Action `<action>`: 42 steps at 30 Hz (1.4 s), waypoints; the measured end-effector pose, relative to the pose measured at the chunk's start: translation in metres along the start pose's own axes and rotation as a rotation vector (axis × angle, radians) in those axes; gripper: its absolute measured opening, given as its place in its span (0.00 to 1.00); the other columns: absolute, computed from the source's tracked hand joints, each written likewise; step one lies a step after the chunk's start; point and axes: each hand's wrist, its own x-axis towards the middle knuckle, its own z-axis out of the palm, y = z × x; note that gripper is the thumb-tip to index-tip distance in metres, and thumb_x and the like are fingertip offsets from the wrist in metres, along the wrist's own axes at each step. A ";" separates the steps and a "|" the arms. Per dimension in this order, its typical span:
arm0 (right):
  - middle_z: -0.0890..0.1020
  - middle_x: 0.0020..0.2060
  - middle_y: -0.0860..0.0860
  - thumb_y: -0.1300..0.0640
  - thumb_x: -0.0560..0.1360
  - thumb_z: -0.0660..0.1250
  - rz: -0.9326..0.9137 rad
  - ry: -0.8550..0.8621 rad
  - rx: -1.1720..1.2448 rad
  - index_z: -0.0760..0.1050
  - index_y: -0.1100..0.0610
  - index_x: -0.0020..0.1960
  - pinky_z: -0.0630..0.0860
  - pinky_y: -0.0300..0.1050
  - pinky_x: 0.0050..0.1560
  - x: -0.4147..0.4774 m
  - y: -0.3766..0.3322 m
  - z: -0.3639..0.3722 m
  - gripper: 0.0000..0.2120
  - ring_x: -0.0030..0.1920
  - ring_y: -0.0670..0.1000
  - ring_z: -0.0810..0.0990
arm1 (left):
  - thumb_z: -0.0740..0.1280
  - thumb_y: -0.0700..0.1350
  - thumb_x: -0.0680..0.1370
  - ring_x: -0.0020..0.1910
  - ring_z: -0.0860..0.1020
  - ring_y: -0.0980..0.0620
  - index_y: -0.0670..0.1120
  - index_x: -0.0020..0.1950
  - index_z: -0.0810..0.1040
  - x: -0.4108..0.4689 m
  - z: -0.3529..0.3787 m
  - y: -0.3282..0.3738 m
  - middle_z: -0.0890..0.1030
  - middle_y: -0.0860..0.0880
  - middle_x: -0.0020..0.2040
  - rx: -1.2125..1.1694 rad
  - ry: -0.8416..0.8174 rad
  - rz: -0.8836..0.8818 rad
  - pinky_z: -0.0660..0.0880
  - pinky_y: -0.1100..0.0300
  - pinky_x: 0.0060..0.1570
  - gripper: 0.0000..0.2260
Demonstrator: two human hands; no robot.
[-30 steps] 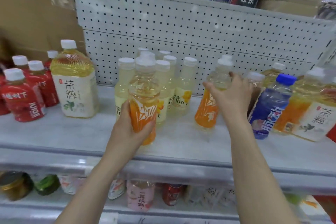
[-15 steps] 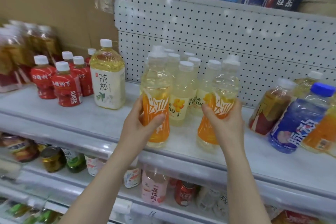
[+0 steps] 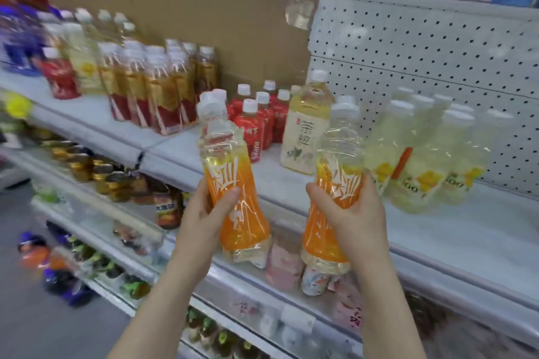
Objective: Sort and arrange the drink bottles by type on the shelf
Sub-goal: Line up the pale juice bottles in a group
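The left hand (image 3: pixel 204 213) is wrapped around one orange bottle (image 3: pixel 233 183) and the right hand (image 3: pixel 350 210) around a second orange bottle (image 3: pixel 332 183), both upright (white caps up) and lifted in front of the shelf (image 3: pixel 466 227) edge. Beyond them on the shelf stands a tea bottle (image 3: pixel 303 131), with red bottles (image 3: pixel 256 125) just left of it and pale yellow bottles (image 3: pixel 428 154) right of it.
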 end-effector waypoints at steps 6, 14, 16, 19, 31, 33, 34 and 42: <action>0.81 0.46 0.39 0.44 0.70 0.78 0.005 -0.154 0.045 0.72 0.43 0.57 0.74 0.40 0.44 -0.021 -0.034 0.131 0.21 0.46 0.38 0.79 | 0.73 0.54 0.73 0.54 0.83 0.45 0.54 0.62 0.76 0.015 -0.124 0.032 0.85 0.49 0.53 0.035 0.081 -0.024 0.79 0.46 0.54 0.19; 0.82 0.47 0.42 0.41 0.71 0.76 -0.015 -0.349 0.089 0.72 0.43 0.53 0.77 0.46 0.47 -0.046 -0.070 0.293 0.17 0.48 0.43 0.81 | 0.69 0.53 0.71 0.54 0.84 0.46 0.53 0.65 0.75 0.029 -0.270 0.065 0.84 0.47 0.56 0.061 0.215 -0.052 0.80 0.45 0.54 0.22; 0.81 0.48 0.42 0.39 0.72 0.74 -0.020 -0.407 0.092 0.71 0.42 0.54 0.78 0.47 0.48 -0.046 -0.079 0.329 0.18 0.48 0.42 0.81 | 0.69 0.54 0.72 0.54 0.84 0.45 0.54 0.64 0.76 0.038 -0.298 0.068 0.85 0.48 0.55 0.040 0.274 -0.069 0.80 0.44 0.53 0.20; 0.82 0.49 0.40 0.38 0.72 0.74 -0.032 -0.466 0.103 0.72 0.41 0.56 0.79 0.45 0.50 -0.040 -0.089 0.378 0.18 0.49 0.40 0.81 | 0.71 0.56 0.74 0.55 0.83 0.44 0.53 0.65 0.76 0.056 -0.335 0.071 0.85 0.47 0.55 0.032 0.334 -0.074 0.79 0.43 0.55 0.21; 0.82 0.52 0.39 0.36 0.71 0.71 -0.083 -0.463 0.232 0.72 0.44 0.65 0.78 0.37 0.51 0.057 -0.134 0.548 0.27 0.50 0.35 0.81 | 0.69 0.55 0.74 0.47 0.85 0.47 0.54 0.58 0.78 0.218 -0.434 0.107 0.85 0.45 0.51 0.122 0.306 0.027 0.81 0.51 0.45 0.14; 0.79 0.52 0.36 0.35 0.72 0.68 -0.114 -0.415 0.233 0.69 0.45 0.67 0.74 0.27 0.48 0.080 -0.144 0.574 0.28 0.49 0.30 0.79 | 0.71 0.56 0.75 0.51 0.84 0.44 0.55 0.61 0.78 0.248 -0.447 0.117 0.85 0.46 0.54 0.130 0.297 0.053 0.81 0.47 0.50 0.15; 0.78 0.52 0.33 0.37 0.74 0.67 -0.131 -0.384 0.225 0.67 0.45 0.69 0.72 0.24 0.48 0.090 -0.148 0.586 0.27 0.48 0.26 0.77 | 0.70 0.57 0.75 0.52 0.84 0.44 0.55 0.62 0.77 0.262 -0.454 0.120 0.85 0.47 0.55 0.123 0.298 0.062 0.80 0.45 0.52 0.17; 0.79 0.61 0.41 0.42 0.78 0.69 -0.149 -0.172 0.132 0.61 0.48 0.76 0.75 0.55 0.67 0.156 -0.161 0.644 0.31 0.61 0.45 0.79 | 0.67 0.55 0.72 0.48 0.85 0.48 0.55 0.60 0.76 0.355 -0.495 0.137 0.86 0.51 0.50 0.059 0.201 0.088 0.81 0.53 0.45 0.18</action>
